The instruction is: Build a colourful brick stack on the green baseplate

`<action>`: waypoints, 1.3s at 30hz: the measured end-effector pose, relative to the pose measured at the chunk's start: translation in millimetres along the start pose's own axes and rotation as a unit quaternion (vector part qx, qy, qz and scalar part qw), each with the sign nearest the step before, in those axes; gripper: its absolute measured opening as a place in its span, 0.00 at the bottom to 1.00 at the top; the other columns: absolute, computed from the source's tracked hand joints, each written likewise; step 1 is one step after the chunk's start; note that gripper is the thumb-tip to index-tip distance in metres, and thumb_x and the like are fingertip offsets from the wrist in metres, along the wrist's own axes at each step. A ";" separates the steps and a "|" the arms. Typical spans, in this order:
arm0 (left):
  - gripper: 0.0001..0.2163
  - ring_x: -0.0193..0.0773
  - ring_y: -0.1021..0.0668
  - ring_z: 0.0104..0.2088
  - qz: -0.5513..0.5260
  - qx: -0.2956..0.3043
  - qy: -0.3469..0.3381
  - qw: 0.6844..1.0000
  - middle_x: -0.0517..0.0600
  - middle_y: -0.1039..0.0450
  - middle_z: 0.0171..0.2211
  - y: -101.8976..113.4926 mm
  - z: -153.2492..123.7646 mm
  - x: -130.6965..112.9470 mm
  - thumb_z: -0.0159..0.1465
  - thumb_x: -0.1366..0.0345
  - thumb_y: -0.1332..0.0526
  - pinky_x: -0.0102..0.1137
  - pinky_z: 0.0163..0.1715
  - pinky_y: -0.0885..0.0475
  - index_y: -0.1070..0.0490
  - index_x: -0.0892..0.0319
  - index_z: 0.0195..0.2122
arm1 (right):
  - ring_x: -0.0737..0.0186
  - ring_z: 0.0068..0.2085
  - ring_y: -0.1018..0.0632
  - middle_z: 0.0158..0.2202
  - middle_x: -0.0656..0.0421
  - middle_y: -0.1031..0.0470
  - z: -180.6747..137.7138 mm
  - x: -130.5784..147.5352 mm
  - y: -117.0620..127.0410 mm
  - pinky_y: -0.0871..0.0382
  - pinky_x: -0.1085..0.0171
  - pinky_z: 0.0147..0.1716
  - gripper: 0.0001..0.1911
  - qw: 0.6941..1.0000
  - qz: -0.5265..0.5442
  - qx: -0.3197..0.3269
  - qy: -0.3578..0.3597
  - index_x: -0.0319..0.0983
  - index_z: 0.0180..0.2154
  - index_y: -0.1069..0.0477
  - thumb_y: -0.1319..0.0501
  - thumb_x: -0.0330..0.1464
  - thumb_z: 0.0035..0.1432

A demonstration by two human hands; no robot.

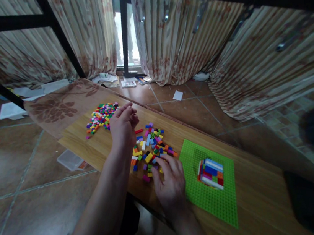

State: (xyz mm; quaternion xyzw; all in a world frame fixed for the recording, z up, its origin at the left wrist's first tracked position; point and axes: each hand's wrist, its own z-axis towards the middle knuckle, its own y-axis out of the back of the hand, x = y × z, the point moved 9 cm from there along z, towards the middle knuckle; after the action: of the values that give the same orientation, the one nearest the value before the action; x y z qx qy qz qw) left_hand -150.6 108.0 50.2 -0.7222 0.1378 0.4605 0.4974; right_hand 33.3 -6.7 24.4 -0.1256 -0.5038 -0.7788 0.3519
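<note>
A wooden table (249, 206) carries two heaps of small coloured bricks. My left hand (123, 125) hovers between the far-left heap (102, 116) and the middle heap (153, 146), its fingers curled together; whether anything is inside them is hidden. My right hand (169, 182) rests on the near edge of the middle heap with fingers spread over the bricks. To its right lies a green baseplate (209, 201) with a low multicoloured brick block (211, 173) built on it.
A patterned brown cloth (60, 104) covers the table's left end. A clear plastic box (70, 160) lies on the tiled floor below. A dark object (304, 202) sits at the table's right. Curtains and scattered papers are behind.
</note>
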 end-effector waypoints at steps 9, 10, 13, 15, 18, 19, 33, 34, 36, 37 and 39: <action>0.10 0.21 0.31 0.18 -0.065 0.013 0.073 0.995 0.42 0.30 0.23 5.7 5.8 2.9 0.50 0.71 0.34 0.19 0.21 0.36 0.27 0.63 0.34 | 0.45 0.54 0.33 0.54 0.49 0.30 19.4 6.0 -36.2 0.36 0.49 0.53 0.17 0.991 -0.098 0.068 -0.065 0.38 0.49 0.27 0.36 0.34 0.57; 0.09 0.21 0.31 0.18 -0.068 0.011 0.080 0.994 0.41 0.30 0.23 6.1 5.7 3.3 0.50 0.72 0.34 0.19 0.21 0.36 0.27 0.63 0.34 | 0.44 0.54 0.33 0.54 0.49 0.30 20.1 6.1 -38.3 0.37 0.49 0.53 0.18 0.989 -0.110 0.073 -0.073 0.37 0.49 0.27 0.36 0.34 0.56; 0.08 0.21 0.31 0.18 -0.074 0.004 0.097 0.993 0.41 0.30 0.22 7.0 5.0 4.3 0.51 0.73 0.35 0.20 0.21 0.35 0.27 0.63 0.33 | 0.43 0.53 0.33 0.53 0.49 0.30 24.7 8.0 -40.1 0.37 0.48 0.52 0.18 0.983 -0.140 0.080 -0.092 0.38 0.47 0.26 0.35 0.34 0.54; 0.08 0.21 0.31 0.18 -0.075 0.000 0.106 0.992 0.41 0.29 0.23 7.1 4.3 5.4 0.51 0.73 0.35 0.20 0.21 0.34 0.27 0.63 0.34 | 0.43 0.52 0.33 0.52 0.48 0.30 29.3 10.5 -40.5 0.37 0.48 0.51 0.16 0.979 -0.157 0.087 -0.095 0.38 0.45 0.25 0.35 0.34 0.53; 0.08 0.22 0.30 0.19 -0.076 0.000 0.114 0.991 0.42 0.29 0.23 6.5 3.0 7.2 0.51 0.72 0.35 0.20 0.22 0.34 0.27 0.63 0.34 | 0.42 0.52 0.33 0.51 0.47 0.30 34.5 11.7 -41.7 0.37 0.47 0.51 0.13 0.976 -0.172 0.094 -0.094 0.38 0.41 0.25 0.35 0.33 0.53; 0.08 0.22 0.30 0.19 -0.075 0.001 0.115 0.991 0.42 0.29 0.23 6.4 2.7 7.5 0.51 0.72 0.35 0.20 0.22 0.34 0.27 0.63 0.34 | 0.42 0.52 0.33 0.51 0.47 0.29 35.1 11.1 -42.1 0.37 0.47 0.51 0.12 0.977 -0.170 0.094 -0.092 0.38 0.41 0.25 0.35 0.33 0.53; 0.12 0.27 0.28 0.24 0.157 0.208 0.144 0.955 0.46 0.26 0.27 -35.1 -26.1 34.9 0.51 0.62 0.30 0.23 0.25 0.34 0.25 0.63 0.34 | 0.61 0.39 0.25 0.39 0.59 0.27 17.2 -32.6 33.3 0.27 0.60 0.40 0.15 0.968 0.199 -0.074 -0.133 0.43 0.50 0.30 0.38 0.34 0.61; 0.13 0.28 0.27 0.24 0.195 0.265 0.154 0.932 0.46 0.26 0.27 -45.0 -37.2 43.0 0.52 0.59 0.31 0.24 0.26 0.34 0.25 0.63 0.33 | 0.62 0.38 0.25 0.39 0.59 0.27 15.3 -37.0 41.4 0.27 0.60 0.40 0.15 0.965 0.201 -0.095 -0.136 0.44 0.50 0.30 0.38 0.33 0.61; 0.14 0.29 0.28 0.25 0.250 0.385 0.173 0.871 0.47 0.28 0.25 -63.0 -64.4 60.8 0.55 0.55 0.33 0.25 0.26 0.34 0.26 0.63 0.30 | 0.62 0.39 0.24 0.42 0.58 0.27 11.9 -43.5 55.6 0.27 0.59 0.41 0.16 0.966 0.182 -0.126 -0.134 0.45 0.51 0.30 0.37 0.32 0.60; 0.14 0.29 0.29 0.25 0.268 0.439 0.181 0.838 0.46 0.29 0.24 -70.0 -78.7 69.3 0.57 0.55 0.34 0.25 0.26 0.35 0.26 0.64 0.30 | 0.62 0.40 0.24 0.43 0.58 0.27 10.8 -45.5 60.9 0.27 0.59 0.42 0.16 0.968 0.167 -0.134 -0.131 0.45 0.51 0.29 0.37 0.32 0.60; 0.14 0.29 0.30 0.25 0.291 0.515 0.193 0.782 0.46 0.30 0.24 -78.4 -102.7 84.0 0.58 0.55 0.35 0.25 0.25 0.37 0.25 0.64 0.31 | 0.61 0.41 0.24 0.45 0.57 0.27 9.5 -48.3 69.2 0.26 0.58 0.42 0.15 0.972 0.139 -0.141 -0.123 0.45 0.50 0.28 0.38 0.31 0.60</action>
State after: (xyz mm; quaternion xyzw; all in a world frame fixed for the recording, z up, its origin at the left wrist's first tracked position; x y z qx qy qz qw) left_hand 0.3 79.5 37.6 -0.3573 0.6515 0.2950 0.6007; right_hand 113.3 5.0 50.4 -0.3374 -0.4058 -0.7641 0.3710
